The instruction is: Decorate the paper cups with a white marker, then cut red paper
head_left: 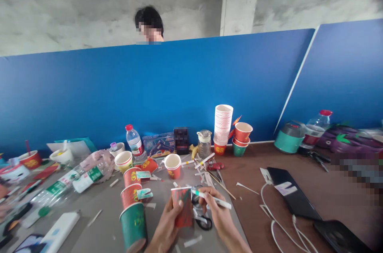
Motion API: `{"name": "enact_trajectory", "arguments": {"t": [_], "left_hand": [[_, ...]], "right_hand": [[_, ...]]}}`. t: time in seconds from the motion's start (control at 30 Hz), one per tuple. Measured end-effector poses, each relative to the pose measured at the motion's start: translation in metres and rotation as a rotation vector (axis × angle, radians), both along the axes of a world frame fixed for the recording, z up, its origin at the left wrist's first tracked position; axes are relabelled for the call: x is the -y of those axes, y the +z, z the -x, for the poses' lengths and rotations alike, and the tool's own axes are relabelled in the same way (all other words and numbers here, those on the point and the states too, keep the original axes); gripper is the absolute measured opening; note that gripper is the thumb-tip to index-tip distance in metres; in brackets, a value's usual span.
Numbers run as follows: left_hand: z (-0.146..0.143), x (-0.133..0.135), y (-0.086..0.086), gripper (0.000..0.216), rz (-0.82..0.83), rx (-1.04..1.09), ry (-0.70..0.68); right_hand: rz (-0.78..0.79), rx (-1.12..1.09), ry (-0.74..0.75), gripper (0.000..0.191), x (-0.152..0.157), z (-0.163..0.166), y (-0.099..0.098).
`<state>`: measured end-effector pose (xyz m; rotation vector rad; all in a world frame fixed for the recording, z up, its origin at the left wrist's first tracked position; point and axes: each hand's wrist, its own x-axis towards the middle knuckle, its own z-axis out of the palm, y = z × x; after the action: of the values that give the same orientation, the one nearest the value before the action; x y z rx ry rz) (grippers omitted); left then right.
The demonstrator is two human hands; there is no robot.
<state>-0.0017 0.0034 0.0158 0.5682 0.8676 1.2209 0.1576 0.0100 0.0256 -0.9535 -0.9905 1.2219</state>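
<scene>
My left hand (pixel 170 221) is wrapped round a red paper cup (pixel 183 211) with dark green strokes on its side. Between the fingers of my right hand (pixel 217 209) is a white marker (pixel 215 200) with a green tip end, which points at the cup's upper right edge. Whether the tip touches the cup I cannot tell. Behind my right hand, partly hidden, lies a pair of black-handled scissors (pixel 205 223). To the left, a green paper cup (pixel 133 227) and red paper cups (pixel 131 196) lie in a row, with small green-painted pieces (pixel 145 193) attached.
A tall stack of paper cups (pixel 223 125) stands against the blue partition (pixel 179 85). Plastic bottles (pixel 134 141), a glass jar (pixel 204 145) and paper scraps (pixel 206 161) surround the work area. A phone (pixel 295 193) with a white cable lies right. Another person (pixel 149 21) is beyond the partition.
</scene>
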Motion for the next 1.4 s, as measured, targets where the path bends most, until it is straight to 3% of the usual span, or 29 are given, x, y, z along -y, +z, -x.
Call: {"name": "enact_trajectory", "arguments": {"t": [0.53,1.0,1.4], "left_hand": [[0.002,0.001,-0.003,0.040,-0.003,-0.002,0.001],[0.000,-0.001,-0.012,0.053,-0.026,-0.006,-0.008],[-0.001,0.001,-0.005,0.047,-0.045,-0.016,-0.022]], "right_hand": [[0.013,-0.010,-0.027,0.034,0.000,0.000,0.002],[0.021,-0.005,0.003,0.038,0.003,0.001,0.004],[-0.002,0.005,0.061,0.035,0.003,0.000,0.003]]}}
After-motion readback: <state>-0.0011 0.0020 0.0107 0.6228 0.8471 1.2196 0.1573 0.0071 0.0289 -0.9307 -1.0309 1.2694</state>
